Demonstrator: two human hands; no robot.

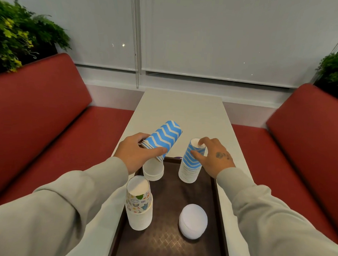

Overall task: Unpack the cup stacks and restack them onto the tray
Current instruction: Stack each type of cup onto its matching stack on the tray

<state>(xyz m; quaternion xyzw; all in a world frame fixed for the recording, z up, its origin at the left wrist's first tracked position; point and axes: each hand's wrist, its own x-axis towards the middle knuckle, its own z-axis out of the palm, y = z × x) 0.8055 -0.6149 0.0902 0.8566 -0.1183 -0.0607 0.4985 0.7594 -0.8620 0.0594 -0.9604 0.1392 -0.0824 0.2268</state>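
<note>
My left hand (138, 152) grips a short stack of blue zigzag cups (163, 139), tilted with its bases pointing up and away, above the tray's far left. My right hand (213, 156) pinches a single blue zigzag cup (194, 154) sitting upside down on top of a white cup stack (188, 173) at the tray's far right. On the dark brown tray (166, 242) also stand a low white stack (153, 170) under my left hand, a stack with a cartoon-print cup on top (139, 203) at the near left, and a white upside-down stack (192, 221) at the near right.
The tray lies on a narrow white table (184, 113) that runs away from me toward a blinded window. Red bench seats (50, 114) flank the table on both sides. Green plants (16, 32) stand behind each bench back.
</note>
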